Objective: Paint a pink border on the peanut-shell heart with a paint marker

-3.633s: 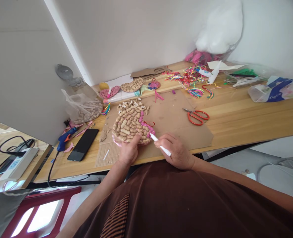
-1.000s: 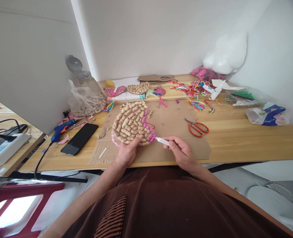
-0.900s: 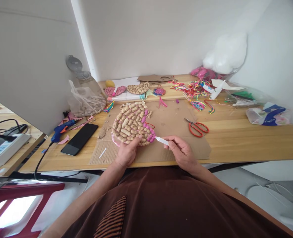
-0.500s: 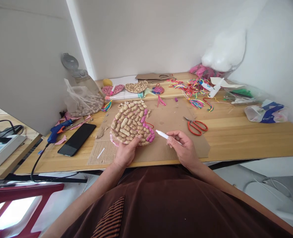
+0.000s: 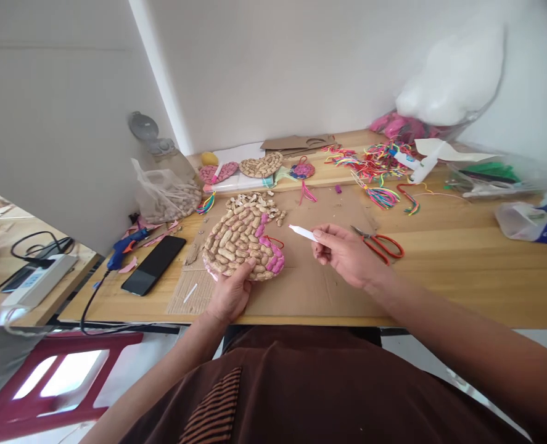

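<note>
My left hand (image 5: 233, 291) grips the lower edge of a heart-shaped plaque covered in peanuts (image 5: 229, 243), thumb on top. Most of its peanuts are plain tan; a row along the right-hand edge is coloured magenta. Between the thumb and fingers of my right hand (image 5: 342, 253) is a white marker (image 5: 303, 232), its pinkish tip pointing left, apart from the plaque. Beneath both hands lies a sheet of brown cardboard (image 5: 319, 290). Loose peanut shells (image 5: 250, 201) are just behind the plaque, and a red cord loop (image 5: 274, 240) shows by its notch.
Red-handled scissors (image 5: 384, 246) lie right of my right hand. Left are a black phone (image 5: 153, 266), a blue glue gun (image 5: 124, 248) and a bag of peanuts (image 5: 171, 197). Colourful yarn tassels (image 5: 377, 160) and finished peanut pieces (image 5: 261, 165) lie at the back.
My right hand with the marker has lifted slightly away from the plaque. The plaque has shifted a little left and lies flatter. The camera view has turned slightly left.
</note>
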Demonstrator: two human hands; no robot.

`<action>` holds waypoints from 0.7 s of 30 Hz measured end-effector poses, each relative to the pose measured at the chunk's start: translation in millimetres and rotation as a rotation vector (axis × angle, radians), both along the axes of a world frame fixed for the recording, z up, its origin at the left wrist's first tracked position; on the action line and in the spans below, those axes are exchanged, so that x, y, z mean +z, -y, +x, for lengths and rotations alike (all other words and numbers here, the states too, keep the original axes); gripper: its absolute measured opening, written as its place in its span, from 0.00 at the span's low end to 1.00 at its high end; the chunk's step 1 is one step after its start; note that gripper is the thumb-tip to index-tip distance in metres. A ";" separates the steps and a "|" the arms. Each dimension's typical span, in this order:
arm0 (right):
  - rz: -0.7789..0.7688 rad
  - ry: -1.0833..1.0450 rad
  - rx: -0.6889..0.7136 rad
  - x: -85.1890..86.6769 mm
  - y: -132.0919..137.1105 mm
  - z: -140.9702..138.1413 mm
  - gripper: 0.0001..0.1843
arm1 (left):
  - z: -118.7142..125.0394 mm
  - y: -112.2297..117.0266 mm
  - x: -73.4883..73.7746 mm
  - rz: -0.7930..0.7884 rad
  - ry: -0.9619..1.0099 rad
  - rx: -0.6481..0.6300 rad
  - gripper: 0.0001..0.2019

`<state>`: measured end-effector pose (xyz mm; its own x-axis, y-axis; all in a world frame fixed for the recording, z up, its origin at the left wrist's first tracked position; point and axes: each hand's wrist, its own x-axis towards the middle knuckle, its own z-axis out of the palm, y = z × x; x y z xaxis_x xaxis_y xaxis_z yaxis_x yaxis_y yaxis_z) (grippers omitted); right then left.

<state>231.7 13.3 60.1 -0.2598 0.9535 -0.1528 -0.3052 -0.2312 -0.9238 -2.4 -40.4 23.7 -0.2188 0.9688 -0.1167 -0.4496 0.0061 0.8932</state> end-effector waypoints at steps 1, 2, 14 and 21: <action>-0.015 -0.005 0.013 -1.3 -9.4 -1.9 0.20 | 0.3 -0.2 0.9 -0.011 0.001 0.015 0.38; -0.025 -0.017 0.017 -3.8 -18.7 -4.4 0.21 | 0.8 -0.2 1.5 -0.018 -0.002 0.028 0.39; 0.307 0.057 0.092 -39.2 -38.9 0.9 0.17 | 6.2 -5.1 6.4 -0.124 0.033 0.126 0.38; 0.324 0.087 0.013 -42.4 -41.3 5.0 0.18 | 9.5 -23.7 14.8 -0.093 -0.007 0.164 0.38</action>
